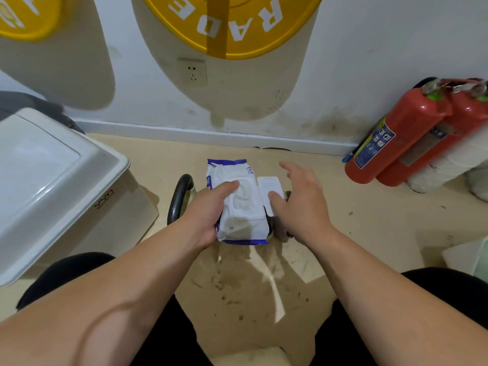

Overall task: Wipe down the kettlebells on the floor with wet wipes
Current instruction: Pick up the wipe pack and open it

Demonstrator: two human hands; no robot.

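My left hand [208,212] grips a white and blue pack of wet wipes [237,207] from its left side, thumb on top. The pack's flap [269,188] is peeled open to the right. My right hand [301,199] hovers just right of the pack with fingers spread and relaxed, thumb near the flap. Below the pack, a black kettlebell handle [179,199] curves up from the floor on the left. More dark kettlebell metal [284,233] shows under my right wrist; the rest is hidden by the pack and hands.
A white lidded bin [52,186] stands on the left. Two red fire extinguishers [412,138] lean against the wall at the right. Yellow weight plates [232,27] hang on the wall above an outlet [194,72]. The beige floor [250,281] is scuffed between my knees.
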